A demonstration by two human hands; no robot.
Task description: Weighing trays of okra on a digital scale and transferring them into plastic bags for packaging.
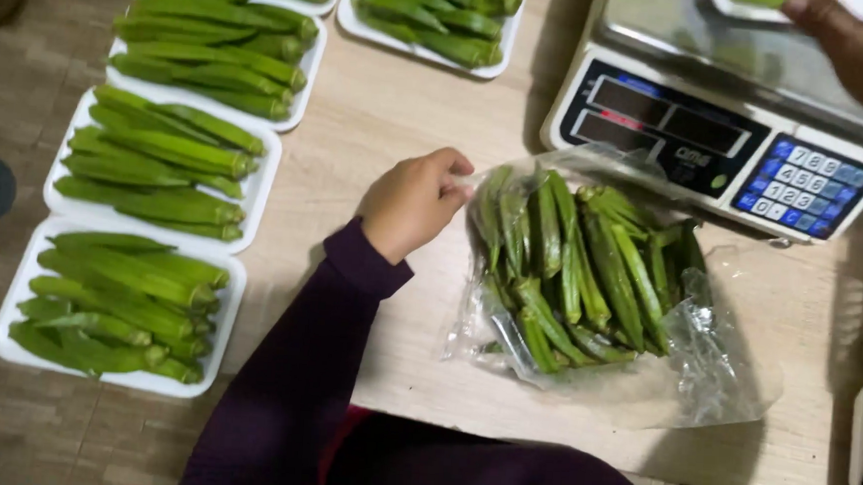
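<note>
Left hand (pixel 414 204) is pinching the edge of the clear bag of okra (pixel 578 270) lying mid-surface (pixel 399 113), okra trays (pixel 113 305) off to its left. Right hand (pixel 855 43) I see gripping a white tray (pixel 759 6) over the scale (pixel 723 120).

one head-worn camera looks steeply down, close over the wooden table (pixel 398 123) and the wearer's arms.

A produce-packing spot, likely a small grocery's back counter: white foam trays (pixel 26 280) heaped with okra (pixel 118 305) line the left of the frame, a digital weighing scale (pixel 723 130) sits upper right, and a clear plastic bag (pixel 710 375) of loose okra lies at centre.
</note>
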